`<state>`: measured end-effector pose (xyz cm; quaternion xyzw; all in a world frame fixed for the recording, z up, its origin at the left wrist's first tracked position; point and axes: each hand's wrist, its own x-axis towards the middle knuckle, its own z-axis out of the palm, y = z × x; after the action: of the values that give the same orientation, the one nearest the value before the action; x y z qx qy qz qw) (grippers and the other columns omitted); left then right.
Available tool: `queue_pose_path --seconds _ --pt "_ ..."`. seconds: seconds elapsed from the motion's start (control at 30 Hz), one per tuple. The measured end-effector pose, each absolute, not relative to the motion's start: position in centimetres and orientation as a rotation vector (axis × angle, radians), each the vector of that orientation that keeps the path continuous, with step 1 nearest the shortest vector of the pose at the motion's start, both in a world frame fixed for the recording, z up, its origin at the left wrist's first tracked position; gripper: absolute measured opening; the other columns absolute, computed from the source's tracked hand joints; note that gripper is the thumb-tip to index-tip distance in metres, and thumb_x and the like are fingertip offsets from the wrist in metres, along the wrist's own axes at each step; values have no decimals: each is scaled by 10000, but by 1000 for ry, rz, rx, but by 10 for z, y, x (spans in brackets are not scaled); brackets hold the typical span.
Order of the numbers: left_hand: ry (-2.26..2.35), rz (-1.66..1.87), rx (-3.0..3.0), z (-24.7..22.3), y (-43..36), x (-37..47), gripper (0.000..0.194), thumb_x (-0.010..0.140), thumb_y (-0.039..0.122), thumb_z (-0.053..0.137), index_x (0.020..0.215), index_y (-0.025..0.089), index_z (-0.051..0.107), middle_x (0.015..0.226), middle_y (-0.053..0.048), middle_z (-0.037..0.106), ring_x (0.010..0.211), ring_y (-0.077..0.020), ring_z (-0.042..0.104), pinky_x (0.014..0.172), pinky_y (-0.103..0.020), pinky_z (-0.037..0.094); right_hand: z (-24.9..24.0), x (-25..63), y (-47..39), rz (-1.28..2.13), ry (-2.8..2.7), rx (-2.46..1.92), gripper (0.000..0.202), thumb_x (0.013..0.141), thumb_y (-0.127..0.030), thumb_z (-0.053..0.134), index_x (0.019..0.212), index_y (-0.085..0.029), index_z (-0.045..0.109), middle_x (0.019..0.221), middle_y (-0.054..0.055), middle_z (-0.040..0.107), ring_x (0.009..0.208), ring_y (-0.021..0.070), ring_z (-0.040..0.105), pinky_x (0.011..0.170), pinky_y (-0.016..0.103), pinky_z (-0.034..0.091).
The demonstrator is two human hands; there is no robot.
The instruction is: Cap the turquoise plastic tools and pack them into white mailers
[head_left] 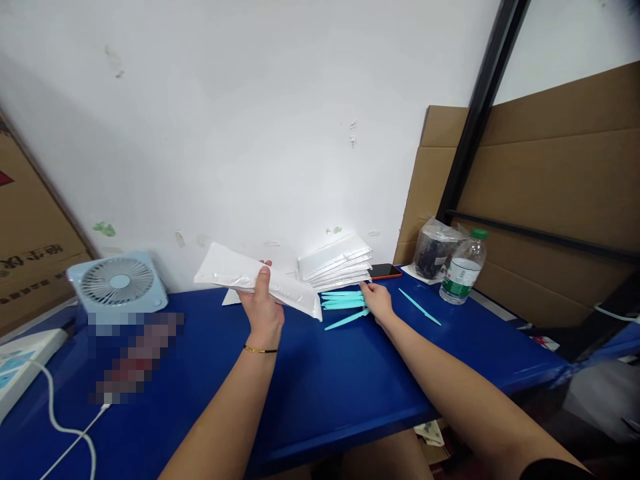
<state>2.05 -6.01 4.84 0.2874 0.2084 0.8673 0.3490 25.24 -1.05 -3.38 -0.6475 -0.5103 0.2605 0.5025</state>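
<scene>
Broadly, the blue table [310,393] carries everything, with the stack of white packets [337,263] at its far side against the wall, between the two hands. Next in size is the held packet [230,268], off to the left: the left hand [263,303] is clamped on it, thumb on top and fingers beneath. Its long axis slants from far left to near right, so its right end points at the bundle of turquoise strips [343,301] and comes just beside their left tips; whether they touch I cannot tell. What the packets contain does not show through their white skins. Far right, a clear plastic bag [433,243] holds something dark, and just beside it a green-capped bottle [463,273] stands upright with clear liquid in it. Smaller again, the bundle lies on the near side of the stack, its long axis mostly left to right, one strip splayed toward the near left. The right hand [377,301] is the nearer one, fingers drawn together over the right ends; how firmly it grips is hidden. Smallest, a lone turquoise strip [420,307] lies right of that hand, slanting near right.
</scene>
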Motion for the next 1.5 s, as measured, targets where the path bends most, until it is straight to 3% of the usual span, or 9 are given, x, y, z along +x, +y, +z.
queue_pose_path --seconds 0.47,0.67,0.8,0.9,1.0,1.13,1.27,1.4,1.5 --pt "478 2080 999 79 -70 32 409 670 264 715 1044 237 551 1093 -44 564 1080 -217 539 919 -360 450 -48 235 -20 58 -1832 -1674 389 888 -418 367 700 -173 603 800 86 592 834 206 523 725 290 371" --pt "668 1915 1258 92 -64 10 550 533 57 746 1032 183 553 1036 -51 592 1071 -210 534 1003 -359 358 -44 251 -15 124 -1971 -1608 383 897 -437 348 907 -219 663 917 54 614 902 189 533 797 305 393" --pt "876 1579 1364 65 -49 -3 525 450 -13 727 916 198 607 1036 -48 600 1142 -235 484 1058 -354 274 -40 256 -18 285 -2233 -1423 470 840 -538 421 1241 -306 504 1282 41 498 1194 237 403 969 392 318" --pt "1003 1401 1394 31 -38 -12 505 405 0 754 842 219 627 1049 -67 604 1186 -250 446 1076 -351 216 -40 253 -27 387 -2467 -1269 546 849 -559 387 1338 -315 378 1415 31 354 1318 263 236 1057 445 200" --pt "1055 1245 1544 2 -31 -24 507 398 75 798 852 232 635 1117 -74 593 1231 -256 397 1092 -371 117 -38 251 -42 407 -2555 -1169 517 886 -526 330 1362 -324 329 1436 11 316 1343 248 183 1081 447 167" --pt "1071 1065 1623 -10 -28 -38 299 574 146 738 837 247 638 1163 -62 581 1303 -203 291 1095 -357 26 -36 246 -66 411 -2581 -1115 498 898 -497 332 1367 -332 312 1438 4 309 1345 240 184 1091 450 159" --pt "1071 969 1680 -7 -25 -44 224 636 153 690 822 264 637 1183 -39 575 1333 -175 217 1090 -368 -7 -40 227 -87 392 -2554 -1156 508 900 -491 330 1378 -324 292 1448 18 286 1347 259 167 1085 477 156" --pt "1049 993 1606 -5 -21 -46 195 657 138 662 803 263 631 1120 -33 609 1323 -177 246 1089 -383 4 -37 211 -94 372 -2516 -1157 505 906 -473 324 1381 -306 290 1436 42 314 1339 262 186 1075 485 159" --pt "1019 1126 1599 -5 -20 -43 192 640 145 678 790 253 629 1046 -41 631 1261 -192 360 1094 -362 82 -21 215 -79 294 -2420 -1163 392 909 -409 357 1254 -275 485 1308 65 479 1238 246 364 1027 452 254"
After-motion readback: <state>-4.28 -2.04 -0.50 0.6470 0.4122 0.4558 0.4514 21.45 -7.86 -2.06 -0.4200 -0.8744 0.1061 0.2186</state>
